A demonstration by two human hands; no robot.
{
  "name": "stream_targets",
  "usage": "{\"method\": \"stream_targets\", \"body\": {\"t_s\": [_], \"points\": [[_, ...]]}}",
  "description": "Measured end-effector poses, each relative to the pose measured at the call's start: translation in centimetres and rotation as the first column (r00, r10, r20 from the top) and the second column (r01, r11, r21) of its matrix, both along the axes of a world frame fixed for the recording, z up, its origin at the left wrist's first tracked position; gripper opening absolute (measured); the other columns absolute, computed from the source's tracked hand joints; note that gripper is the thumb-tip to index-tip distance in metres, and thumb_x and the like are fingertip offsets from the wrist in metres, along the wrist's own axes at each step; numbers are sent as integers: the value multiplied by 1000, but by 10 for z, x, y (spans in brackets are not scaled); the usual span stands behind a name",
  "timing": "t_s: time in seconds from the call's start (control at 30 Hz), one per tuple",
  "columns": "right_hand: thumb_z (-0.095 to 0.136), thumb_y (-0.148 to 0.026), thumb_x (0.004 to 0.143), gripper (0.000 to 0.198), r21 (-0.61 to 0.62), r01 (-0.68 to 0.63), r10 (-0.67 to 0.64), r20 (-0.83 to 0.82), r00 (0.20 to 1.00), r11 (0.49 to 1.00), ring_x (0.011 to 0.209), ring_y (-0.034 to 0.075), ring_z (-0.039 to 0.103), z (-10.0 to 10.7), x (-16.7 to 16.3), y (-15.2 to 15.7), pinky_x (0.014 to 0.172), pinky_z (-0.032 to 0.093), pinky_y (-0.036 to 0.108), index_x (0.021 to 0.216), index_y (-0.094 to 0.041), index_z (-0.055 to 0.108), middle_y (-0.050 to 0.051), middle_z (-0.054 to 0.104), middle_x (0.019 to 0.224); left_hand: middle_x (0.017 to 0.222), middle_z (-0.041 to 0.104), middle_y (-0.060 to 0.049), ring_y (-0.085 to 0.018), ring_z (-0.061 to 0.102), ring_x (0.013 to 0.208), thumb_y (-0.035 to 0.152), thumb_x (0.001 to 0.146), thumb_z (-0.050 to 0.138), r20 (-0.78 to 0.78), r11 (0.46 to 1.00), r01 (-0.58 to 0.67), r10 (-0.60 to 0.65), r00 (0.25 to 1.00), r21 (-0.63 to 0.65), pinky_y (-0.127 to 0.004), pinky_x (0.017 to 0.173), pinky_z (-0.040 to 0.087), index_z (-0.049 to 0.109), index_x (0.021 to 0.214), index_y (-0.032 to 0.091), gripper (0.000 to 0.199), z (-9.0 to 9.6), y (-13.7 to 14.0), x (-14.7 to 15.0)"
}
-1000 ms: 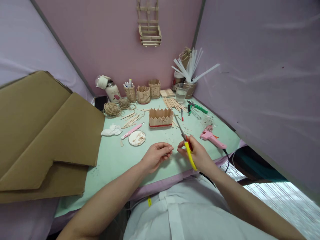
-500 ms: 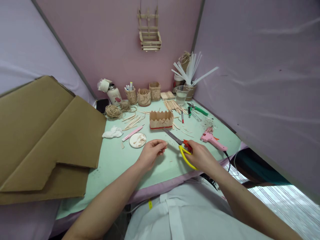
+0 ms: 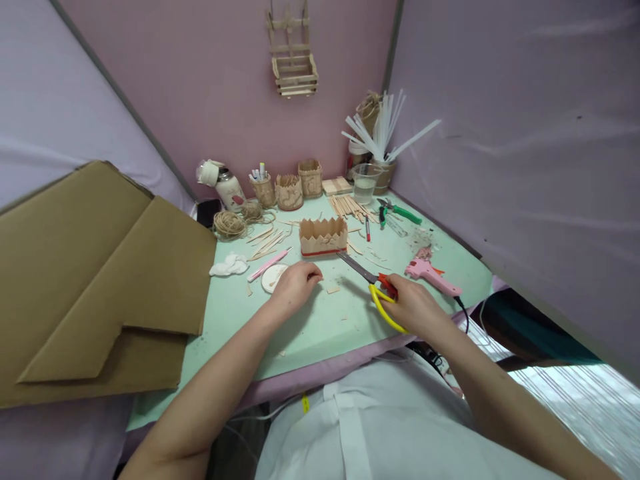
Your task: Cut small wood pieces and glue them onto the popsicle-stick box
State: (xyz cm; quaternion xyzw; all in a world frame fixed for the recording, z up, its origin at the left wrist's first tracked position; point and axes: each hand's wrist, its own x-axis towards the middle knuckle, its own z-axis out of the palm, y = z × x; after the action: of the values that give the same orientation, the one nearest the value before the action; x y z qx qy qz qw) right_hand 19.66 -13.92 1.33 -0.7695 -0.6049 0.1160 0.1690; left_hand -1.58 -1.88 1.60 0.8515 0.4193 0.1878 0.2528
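Observation:
My right hand (image 3: 416,301) is wrapped round the handles of scissors (image 3: 361,268), one yellow and one orange; the blades are closed and point toward a small box of craft sticks (image 3: 323,239) with a zigzag rim and a red base line. My left hand (image 3: 295,288) has curled, pinched fingers and covers part of a round white dish (image 3: 269,276). Whatever its fingertips hold, if anything, is too small to name. On the table just right of those fingertips lies a short flat wood piece (image 3: 333,290).
A pink glue gun (image 3: 431,275) with a cord lies at the right, near green-handled pliers (image 3: 406,214). Left are a pink craft knife (image 3: 270,264), a white cloth (image 3: 229,265) and large cardboard (image 3: 105,280). Sticks, twine (image 3: 229,225) and a water cup (image 3: 365,187) stand farther back.
My left hand has moved left and away from me, over the dish. The short wood piece now shows on the table. The scissors remain in my right hand; the view has shifted slightly.

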Motion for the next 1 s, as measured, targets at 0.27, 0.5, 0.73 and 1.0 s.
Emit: {"method": "stream_targets", "body": {"t_s": [0.27, 0.5, 0.73, 1.0], "points": [[49, -31, 76, 13, -29, -14, 14, 2, 1000, 999, 54, 13, 44, -5, -3, 1, 49, 23, 24, 69, -21, 44, 0, 55, 63, 80, 62, -12, -22, 56, 79, 16, 79, 42, -314, 987, 85, -37, 949, 140, -30, 68, 37, 68, 77, 14, 26, -8, 5, 6], [50, -32, 77, 14, -30, -21, 21, -5, 1000, 999, 54, 13, 44, -9, -4, 1, 50, 23, 25, 70, -20, 47, 1, 55, 63, 85, 63, -10, -22, 55, 82, 16, 83, 38, -268, 969, 38, 30, 963, 246, -31, 69, 37, 67, 84, 17, 29, -15, 4, -1], [50, -33, 77, 15, -34, -21, 21, -7, 1000, 999, 53, 13, 43, -9, -6, 1, 49, 23, 24, 70, -20, 47, 2, 56, 63, 71, 61, -5, -18, 53, 70, 37, 83, 50, -114, 975, -24, 50, 992, 220, -30, 65, 36, 62, 68, 19, 27, -6, -6, -5], [50, -32, 77, 13, -17, -28, 27, -11, 1000, 999, 54, 14, 45, -10, -10, 1, 50, 24, 24, 72, -20, 48, 1, 56, 64, 88, 56, -10, -22, 50, 88, 29, 85, 47, -133, 976, 127, -104, 986, 177, -34, 78, 39, 61, 84, 16, 19, -23, -25, 17]]}}
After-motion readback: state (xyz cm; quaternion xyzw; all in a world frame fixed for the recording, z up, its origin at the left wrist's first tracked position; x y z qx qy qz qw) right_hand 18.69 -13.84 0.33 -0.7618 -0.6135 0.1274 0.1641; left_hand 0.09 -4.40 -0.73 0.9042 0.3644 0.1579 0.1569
